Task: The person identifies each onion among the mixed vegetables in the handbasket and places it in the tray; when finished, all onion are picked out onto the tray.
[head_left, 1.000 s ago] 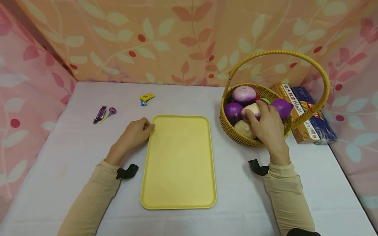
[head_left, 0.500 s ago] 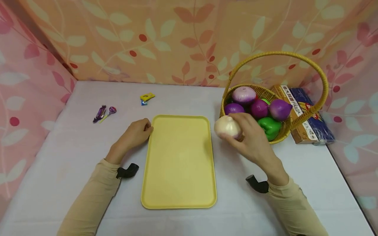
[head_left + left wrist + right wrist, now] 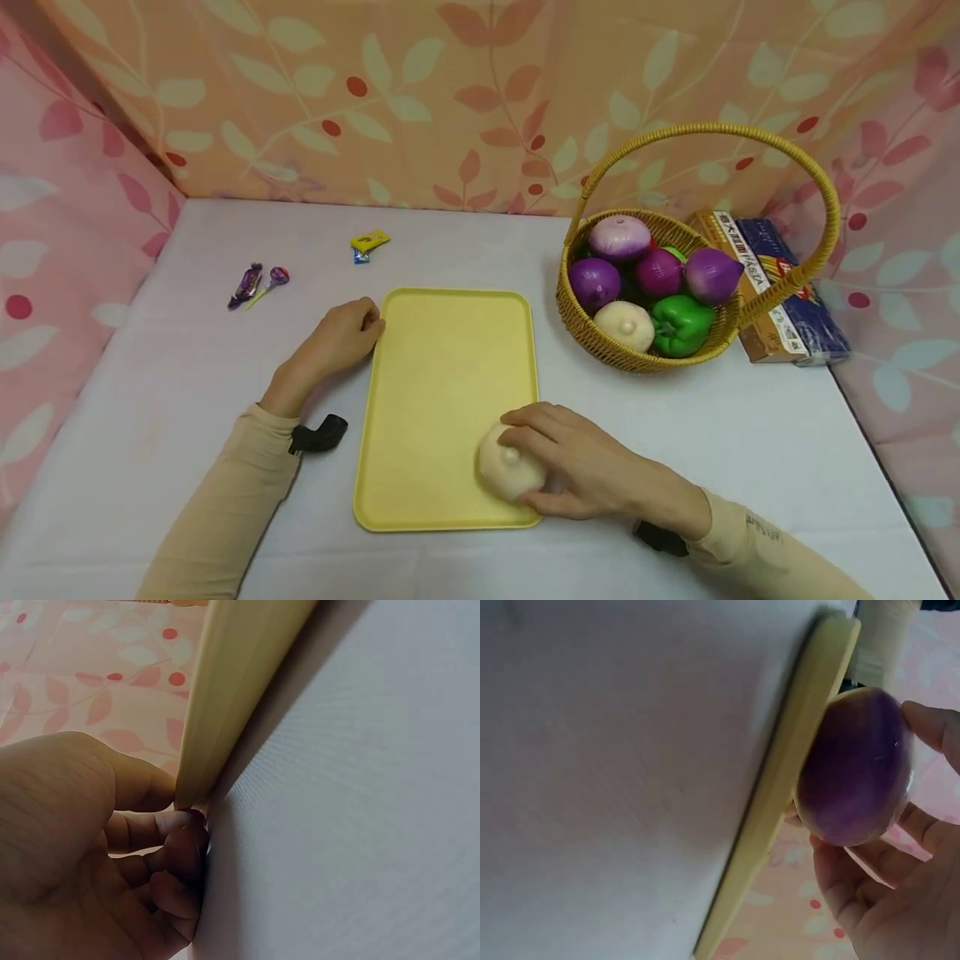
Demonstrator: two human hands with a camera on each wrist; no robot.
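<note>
My right hand (image 3: 525,462) grips a pale white onion (image 3: 497,471) and sets it down on the yellow tray (image 3: 442,358) near its front right corner. In the right wrist view the onion (image 3: 855,769) looks purplish in shadow and touches the tray's rim (image 3: 795,750), with my fingers (image 3: 930,724) curled round it. My left hand (image 3: 360,321) lies at the tray's rear left corner. In the left wrist view its thumb and curled fingers (image 3: 184,817) pinch the tray's edge (image 3: 225,697).
A wicker basket (image 3: 600,346) with a tall handle stands right of the tray, holding purple onions, another white onion (image 3: 624,323) and a green pepper (image 3: 678,323). Pasta boxes (image 3: 780,283) lie behind it. Candies (image 3: 258,283) and a yellow packet (image 3: 370,242) lie at the far left.
My right hand lifted the white onion out of the basket, carried it left and toward me, and lowered it onto the tray. The left hand has stayed at the tray's corner.
</note>
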